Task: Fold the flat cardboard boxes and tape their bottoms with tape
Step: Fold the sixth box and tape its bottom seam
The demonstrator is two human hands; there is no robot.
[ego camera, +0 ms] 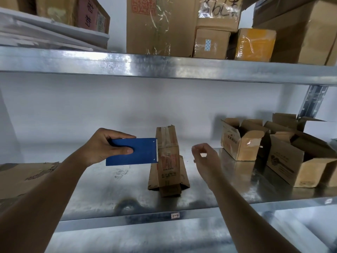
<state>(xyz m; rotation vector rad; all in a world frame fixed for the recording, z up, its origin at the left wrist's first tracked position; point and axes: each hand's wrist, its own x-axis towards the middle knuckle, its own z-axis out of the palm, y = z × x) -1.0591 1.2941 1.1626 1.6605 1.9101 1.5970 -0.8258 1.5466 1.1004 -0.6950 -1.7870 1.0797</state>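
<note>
Left hand (102,146) gripping blue tape cutter (132,152) against box (167,156), right hand (205,156) free

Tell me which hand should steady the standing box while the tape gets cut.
Right. The right hand hangs free beside the box, holding nothing. The left hand already grips the blue tape cutter, whose toothed edge is at the box.

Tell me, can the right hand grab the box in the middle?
Probably yes. The right hand hovers just beside the box, holding nothing, with bare shelf between them. The left hand holds the blue tape cutter against the other side.
</note>
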